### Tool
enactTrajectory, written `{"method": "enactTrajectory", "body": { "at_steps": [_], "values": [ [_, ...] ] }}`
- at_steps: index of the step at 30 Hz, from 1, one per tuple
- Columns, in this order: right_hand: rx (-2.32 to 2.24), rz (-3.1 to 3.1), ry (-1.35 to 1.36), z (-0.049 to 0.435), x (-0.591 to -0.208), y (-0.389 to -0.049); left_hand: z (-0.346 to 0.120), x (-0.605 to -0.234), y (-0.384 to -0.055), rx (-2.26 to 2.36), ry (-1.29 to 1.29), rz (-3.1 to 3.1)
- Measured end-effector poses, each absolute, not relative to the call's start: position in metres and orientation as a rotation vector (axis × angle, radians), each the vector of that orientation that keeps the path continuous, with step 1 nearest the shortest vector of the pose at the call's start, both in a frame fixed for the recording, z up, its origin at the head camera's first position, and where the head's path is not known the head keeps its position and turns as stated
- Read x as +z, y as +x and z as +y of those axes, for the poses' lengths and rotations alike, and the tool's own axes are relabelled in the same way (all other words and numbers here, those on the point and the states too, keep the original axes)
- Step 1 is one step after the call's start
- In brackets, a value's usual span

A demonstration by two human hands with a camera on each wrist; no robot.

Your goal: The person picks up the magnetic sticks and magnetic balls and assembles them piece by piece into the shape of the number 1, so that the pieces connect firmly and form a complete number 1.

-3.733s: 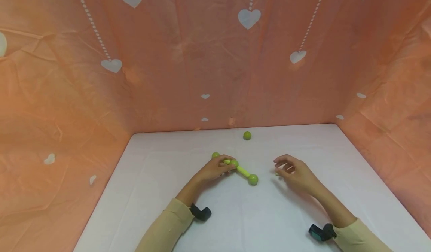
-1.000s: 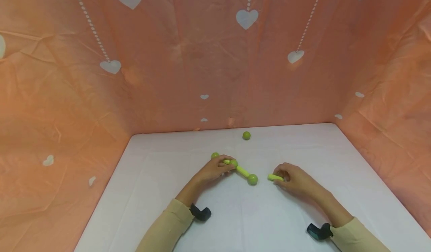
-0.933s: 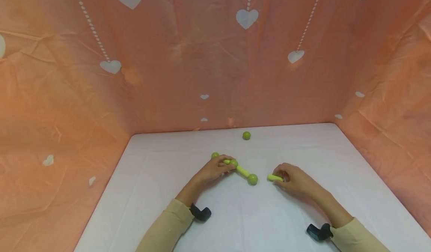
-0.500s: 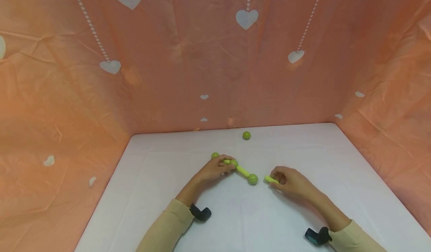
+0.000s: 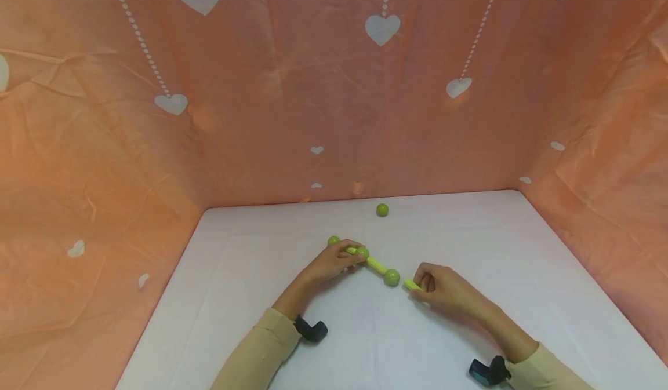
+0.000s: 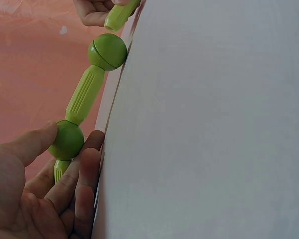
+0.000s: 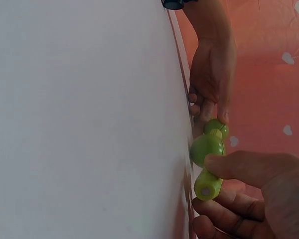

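My left hand pinches the middle ball of a green chain between thumb and fingers. A ribbed yellow-green rod joins that ball to an end ball on the right; another ball shows beyond my left fingers. My right hand pinches a loose rod between thumb and fingers, its tip pointing at the end ball with a small gap. In the right wrist view, the near end of this rod shows a small grey disc.
A single green ball lies near the back edge of the white table. Orange cloth printed with pale hearts stands behind and at both sides. Black wrist cameras sit by the sleeve cuffs.
My right hand took hold of the loose rod, then moved left and toward me, turning the rod and carrying its tip close to the end ball. My left hand and the chain stayed put.
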State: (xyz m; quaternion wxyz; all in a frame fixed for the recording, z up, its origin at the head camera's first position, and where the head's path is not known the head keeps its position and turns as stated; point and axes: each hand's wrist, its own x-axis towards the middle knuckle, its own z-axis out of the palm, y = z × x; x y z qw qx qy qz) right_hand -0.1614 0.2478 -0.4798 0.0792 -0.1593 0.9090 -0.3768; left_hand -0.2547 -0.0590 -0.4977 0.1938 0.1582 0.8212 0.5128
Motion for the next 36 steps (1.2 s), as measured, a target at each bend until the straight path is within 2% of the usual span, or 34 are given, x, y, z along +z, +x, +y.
{"method": "enactTrajectory", "body": {
  "at_steps": [36],
  "values": [
    [-1.091,2.713,-0.538,0.2395,-0.4849,-0.1628,-0.0610,-0.4973,-0.2563,1.437,0.481,2.287]
  ]
}}
